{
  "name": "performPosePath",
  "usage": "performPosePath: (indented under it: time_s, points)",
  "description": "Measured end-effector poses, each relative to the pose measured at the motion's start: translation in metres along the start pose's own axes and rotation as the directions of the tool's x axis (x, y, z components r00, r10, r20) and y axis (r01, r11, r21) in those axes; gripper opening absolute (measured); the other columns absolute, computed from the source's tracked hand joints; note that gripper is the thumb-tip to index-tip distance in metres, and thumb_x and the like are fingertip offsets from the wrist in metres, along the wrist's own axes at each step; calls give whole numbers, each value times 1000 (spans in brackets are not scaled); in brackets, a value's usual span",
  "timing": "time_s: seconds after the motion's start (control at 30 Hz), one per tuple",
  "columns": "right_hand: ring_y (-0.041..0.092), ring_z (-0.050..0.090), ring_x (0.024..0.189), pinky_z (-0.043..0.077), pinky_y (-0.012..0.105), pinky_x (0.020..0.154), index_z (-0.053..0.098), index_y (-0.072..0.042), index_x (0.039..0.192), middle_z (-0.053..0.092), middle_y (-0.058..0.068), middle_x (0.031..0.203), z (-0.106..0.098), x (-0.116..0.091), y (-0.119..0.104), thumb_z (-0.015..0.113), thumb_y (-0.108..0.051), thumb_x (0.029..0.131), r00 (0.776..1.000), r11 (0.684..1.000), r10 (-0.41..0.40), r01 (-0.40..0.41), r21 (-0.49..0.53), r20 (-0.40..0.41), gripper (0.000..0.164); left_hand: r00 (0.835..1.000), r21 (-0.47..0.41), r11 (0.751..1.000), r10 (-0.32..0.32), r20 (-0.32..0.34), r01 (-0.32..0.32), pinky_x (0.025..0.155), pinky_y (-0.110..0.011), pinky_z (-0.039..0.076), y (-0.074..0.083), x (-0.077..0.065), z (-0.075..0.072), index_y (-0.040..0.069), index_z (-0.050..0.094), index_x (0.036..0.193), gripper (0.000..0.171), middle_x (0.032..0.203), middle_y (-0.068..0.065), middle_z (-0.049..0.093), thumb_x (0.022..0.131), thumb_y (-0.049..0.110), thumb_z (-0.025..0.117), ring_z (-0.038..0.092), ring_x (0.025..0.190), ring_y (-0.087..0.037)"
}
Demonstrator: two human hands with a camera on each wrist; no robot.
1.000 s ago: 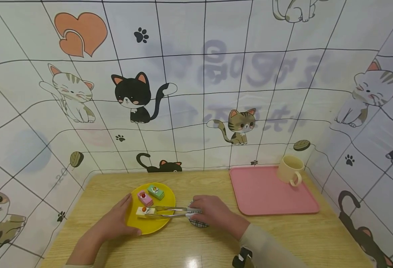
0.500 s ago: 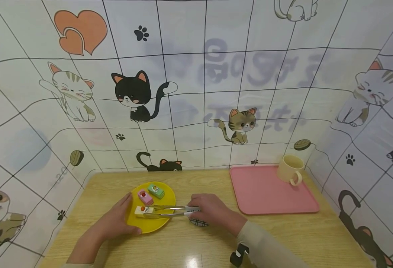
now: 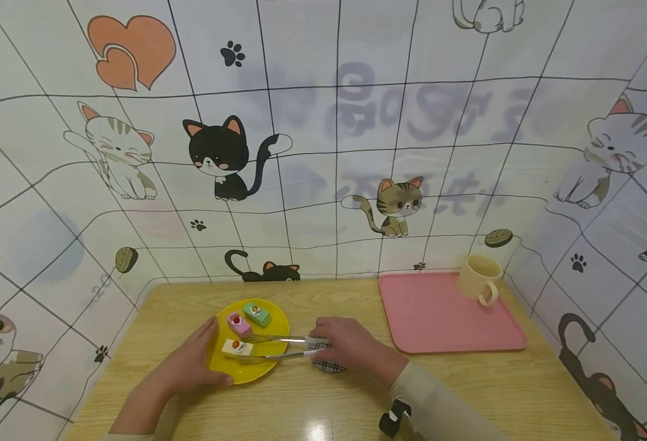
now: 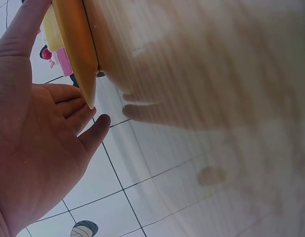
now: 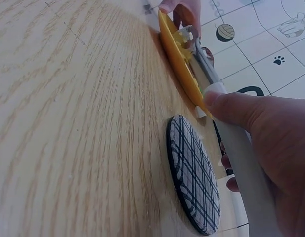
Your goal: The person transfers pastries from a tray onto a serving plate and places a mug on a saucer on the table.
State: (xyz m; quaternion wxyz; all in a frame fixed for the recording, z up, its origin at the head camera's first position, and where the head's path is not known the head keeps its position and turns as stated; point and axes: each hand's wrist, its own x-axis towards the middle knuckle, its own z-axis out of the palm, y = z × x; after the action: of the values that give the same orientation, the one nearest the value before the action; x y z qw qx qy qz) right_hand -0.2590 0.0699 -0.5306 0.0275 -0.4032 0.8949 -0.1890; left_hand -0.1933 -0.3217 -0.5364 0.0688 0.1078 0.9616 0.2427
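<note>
A yellow plate (image 3: 268, 312) on the table bears three toy cakes: a white one (image 3: 237, 348), a pink one (image 3: 239, 324) and a green one (image 3: 257, 313). My left hand (image 3: 193, 358) holds the plate's left side, thumb at the front rim, fingers at the back; the left wrist view shows it close up against the rim (image 4: 80, 54). From the right, my right hand (image 3: 351, 343) grips metal tongs (image 3: 290, 339) with pale handles (image 5: 241, 153). Their tips are spread over the plate, just right of the white cake, with nothing held between them.
A round plaid coaster (image 3: 327, 366) lies on the table below my right hand. At the back right, a pink tray (image 3: 439, 318) carries a cream mug (image 3: 478, 278). Cat-printed cloth walls (image 3: 312, 184) enclose the table (image 3: 279, 416) behind and at both sides.
The tongs' tips, earlier at the white cake, have spread apart and drawn back slightly right of it. The white cake shifted a little left. My left hand has stayed at the plate.
</note>
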Motion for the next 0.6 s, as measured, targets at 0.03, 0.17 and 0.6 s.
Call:
performPosePath:
  time_s: [0.03, 0.17, 0.6]
  points:
    - [-2, 54, 80, 51, 19, 69, 84, -22, 124, 63, -15, 98, 0, -1, 0, 89, -43, 95, 1000, 1000, 2, -2, 4, -7, 36, 1000, -1, 1000, 0, 1, 0, 126, -69, 32, 0, 0, 0, -17, 28, 165, 144, 175, -37, 24, 69, 62, 101, 29, 159, -58]
    - [-2, 54, 81, 51, 19, 70, 84, -22, 124, 63, -15, 98, -1, -4, 2, 89, -44, 95, 999, 1000, 12, -11, 16, -32, 37, 1000, 7, 1000, 0, 2, 0, 127, -69, 31, 2, 0, -2, -17, 28, 166, 145, 175, -37, 23, 69, 62, 101, 29, 159, -58]
    - [1, 50, 78, 48, 22, 66, 80, -14, 130, 65, -8, 99, -5, -36, 16, 87, -41, 98, 993, 996, 30, -20, 92, -110, 43, 1000, 11, 1000, -15, 9, 15, 126, -70, 33, 1, 1, -1, -16, 29, 166, 144, 175, -37, 23, 69, 62, 101, 30, 158, -59]
